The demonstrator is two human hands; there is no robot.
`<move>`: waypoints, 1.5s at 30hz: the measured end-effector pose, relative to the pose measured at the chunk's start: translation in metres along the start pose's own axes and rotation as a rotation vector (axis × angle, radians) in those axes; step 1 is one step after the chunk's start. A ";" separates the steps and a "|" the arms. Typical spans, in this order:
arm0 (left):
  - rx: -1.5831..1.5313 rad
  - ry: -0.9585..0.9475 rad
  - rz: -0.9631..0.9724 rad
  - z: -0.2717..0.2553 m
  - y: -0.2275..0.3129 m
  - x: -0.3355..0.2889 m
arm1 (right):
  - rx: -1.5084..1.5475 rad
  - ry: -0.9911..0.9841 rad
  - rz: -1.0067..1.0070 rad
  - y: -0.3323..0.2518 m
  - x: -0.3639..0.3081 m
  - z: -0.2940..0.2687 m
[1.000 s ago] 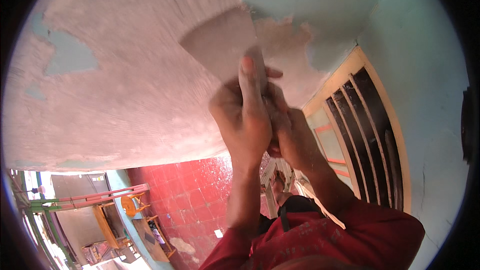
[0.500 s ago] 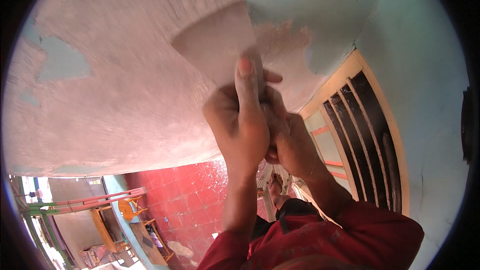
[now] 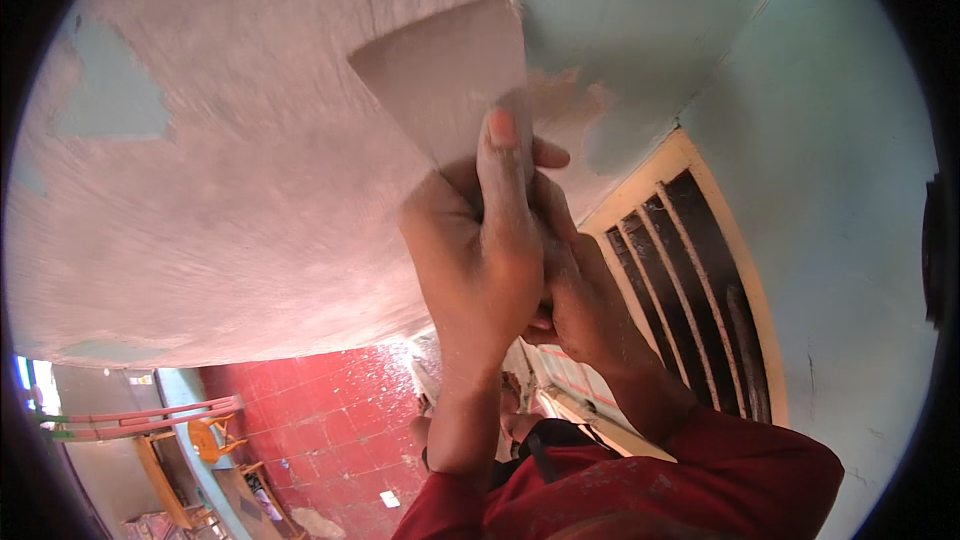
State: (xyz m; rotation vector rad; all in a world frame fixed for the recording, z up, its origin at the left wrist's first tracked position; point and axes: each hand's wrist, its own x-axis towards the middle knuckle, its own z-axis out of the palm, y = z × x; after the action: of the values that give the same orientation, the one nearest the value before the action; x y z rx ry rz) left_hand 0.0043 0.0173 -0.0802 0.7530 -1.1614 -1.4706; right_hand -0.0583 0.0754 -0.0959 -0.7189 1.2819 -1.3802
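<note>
A broad-bladed putty scraper (image 3: 445,70) lies against the wall, its wide edge meeting the border between bared, greyish-pink plaster (image 3: 250,180) and teal paint (image 3: 620,10). Closed round its handle, my left hand (image 3: 475,250) has the thumb stretched up along the base of the blade. My right hand (image 3: 575,290) is wrapped about the same handle from the right, partly behind the left, so most of the handle is hidden. Just right of the blade, a small brownish scraped patch (image 3: 560,95) shows in the paint.
A barred opening in a cream frame (image 3: 735,230) is at the right, close to my right forearm. Leftover teal paint (image 3: 115,90) remains on the left plaster. Below are a red tiled floor (image 3: 330,420) with whitish specks, an orange chair (image 3: 210,438) and pink-green rails (image 3: 150,418).
The scraper has slid farther up along the paint border, both hands moving with it and keeping their grip. My view has shifted, so the barred opening appears lower and farther left.
</note>
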 end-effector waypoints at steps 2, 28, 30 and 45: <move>-0.002 -0.011 0.049 0.004 0.010 0.007 | 0.024 -0.021 -0.034 -0.007 0.002 0.000; -0.129 -0.149 0.238 0.032 0.066 0.020 | 0.143 -0.039 -0.155 -0.071 -0.024 0.005; -0.142 -0.149 0.294 0.039 0.073 0.023 | 0.111 -0.005 -0.135 -0.079 -0.027 0.000; -0.133 -0.167 0.508 0.059 0.114 0.041 | 0.188 -0.206 -0.322 -0.129 -0.025 0.006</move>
State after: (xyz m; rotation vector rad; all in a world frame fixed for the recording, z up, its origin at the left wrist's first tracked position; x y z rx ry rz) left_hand -0.0189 -0.0022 0.0507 0.2179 -1.2535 -1.1778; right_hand -0.0848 0.0785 0.0334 -0.9383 0.8873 -1.6133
